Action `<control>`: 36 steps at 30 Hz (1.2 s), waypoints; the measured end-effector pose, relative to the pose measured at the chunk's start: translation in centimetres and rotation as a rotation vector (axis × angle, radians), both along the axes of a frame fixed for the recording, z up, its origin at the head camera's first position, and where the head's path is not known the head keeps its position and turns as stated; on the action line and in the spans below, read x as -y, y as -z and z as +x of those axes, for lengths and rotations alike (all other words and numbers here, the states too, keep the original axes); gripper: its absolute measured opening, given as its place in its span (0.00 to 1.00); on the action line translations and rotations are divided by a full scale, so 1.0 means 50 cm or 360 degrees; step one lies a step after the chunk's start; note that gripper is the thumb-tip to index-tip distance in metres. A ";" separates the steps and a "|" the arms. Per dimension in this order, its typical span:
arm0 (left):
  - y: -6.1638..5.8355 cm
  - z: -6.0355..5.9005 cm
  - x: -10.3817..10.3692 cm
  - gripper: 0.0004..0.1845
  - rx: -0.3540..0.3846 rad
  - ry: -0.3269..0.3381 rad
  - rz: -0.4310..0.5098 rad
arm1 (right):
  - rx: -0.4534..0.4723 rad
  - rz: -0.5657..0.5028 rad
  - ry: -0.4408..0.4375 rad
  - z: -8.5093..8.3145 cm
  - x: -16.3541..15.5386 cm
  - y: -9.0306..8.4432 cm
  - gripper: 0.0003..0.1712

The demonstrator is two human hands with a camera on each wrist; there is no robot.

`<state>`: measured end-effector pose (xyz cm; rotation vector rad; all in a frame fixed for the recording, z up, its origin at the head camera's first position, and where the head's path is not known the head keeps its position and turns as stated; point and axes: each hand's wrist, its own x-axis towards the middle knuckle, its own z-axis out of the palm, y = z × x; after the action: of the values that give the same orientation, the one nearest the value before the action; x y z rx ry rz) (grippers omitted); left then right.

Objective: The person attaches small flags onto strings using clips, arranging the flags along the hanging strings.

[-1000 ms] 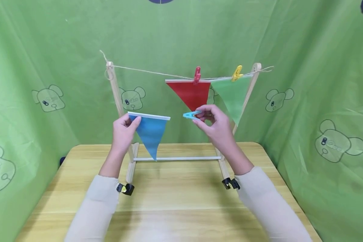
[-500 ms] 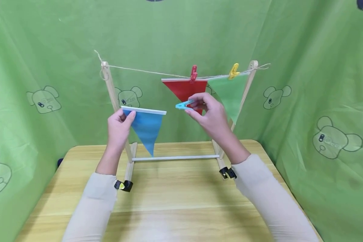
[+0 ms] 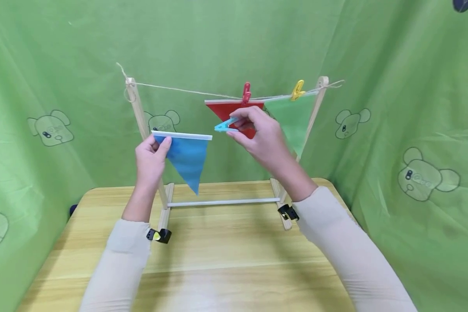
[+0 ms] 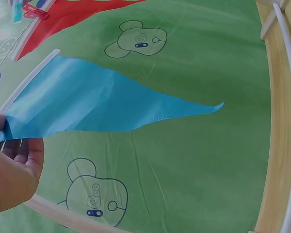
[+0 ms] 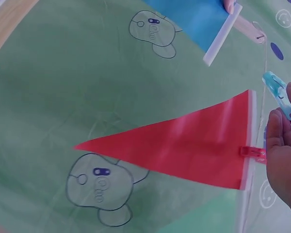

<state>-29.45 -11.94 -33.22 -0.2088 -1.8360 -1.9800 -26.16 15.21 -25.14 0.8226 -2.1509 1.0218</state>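
In front of the small wooden drying frame (image 3: 140, 117) that stands on the pale wooden counter (image 3: 218, 260), both hands have risen toward the twine line (image 3: 187, 90) since a second ago. The left hand (image 3: 150, 161) has carried the blue triangular cloth pennant (image 3: 185, 157) up from about mid-post height, and the right hand (image 3: 263, 138) has lifted the light blue plastic clothes peg (image 3: 224, 125) until it lies across the red triangular pennant (image 3: 228, 110). To my eye that closes most of the gap to the string, though the blue pennant hangs well below it and nothing is clipped yet.

The left fingers (image 3: 161, 145) pinch the pennant's left top corner, thumb and forefinger closed on the cloth by its white hem strip (image 3: 183, 136). The strip runs nearly level, left to right, and the pennant's tip points straight down. The right fingers (image 5: 276, 131) pinch the peg at its rear; its long axis lies roughly level with its nose aimed left, toward the free end of the white strip, near but apart from it.

A red peg (image 3: 246, 93) and a yellow peg (image 3: 297, 89) hold the red pennant and a green triangular pennant (image 3: 292, 119) on the line.
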 end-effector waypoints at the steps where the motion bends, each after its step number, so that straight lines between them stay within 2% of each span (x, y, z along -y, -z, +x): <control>1: -0.001 0.000 -0.001 0.10 -0.0001 0.0001 0.0017 | -0.0029 0.0006 -0.0010 -0.001 0.003 -0.004 0.22; 5: -0.008 0.001 -0.005 0.05 -0.0011 -0.0007 0.0063 | -0.0105 0.0010 -0.0027 -0.004 0.015 -0.024 0.21; 11: -0.025 0.004 -0.007 0.09 -0.0041 -0.0055 0.0097 | -0.0168 0.0027 -0.0115 -0.017 0.039 -0.056 0.21; 17: -0.042 0.004 -0.011 0.08 -0.0018 -0.0073 0.0086 | -0.0303 0.0194 -0.0099 -0.028 0.057 -0.076 0.22; 21: -0.051 -0.002 -0.018 0.04 -0.0043 -0.0051 0.0125 | -0.0250 0.0220 -0.0087 -0.031 0.064 -0.084 0.23; 24: -0.061 -0.005 -0.024 0.03 -0.0061 -0.0032 0.0151 | -0.0194 0.0210 -0.0078 -0.034 0.067 -0.090 0.22; 29: -0.079 -0.011 -0.029 0.03 -0.0054 -0.0004 0.0184 | -0.0184 0.0210 -0.0045 -0.040 0.071 -0.100 0.21; 36: -0.099 -0.018 -0.026 0.04 -0.0043 0.0020 0.0314 | -0.0130 0.0087 -0.0045 -0.052 0.079 -0.111 0.18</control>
<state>-30.38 -10.66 -28.29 -0.1865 -1.6130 -2.1399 -28.75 11.26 -19.61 0.9070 -2.1116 0.9311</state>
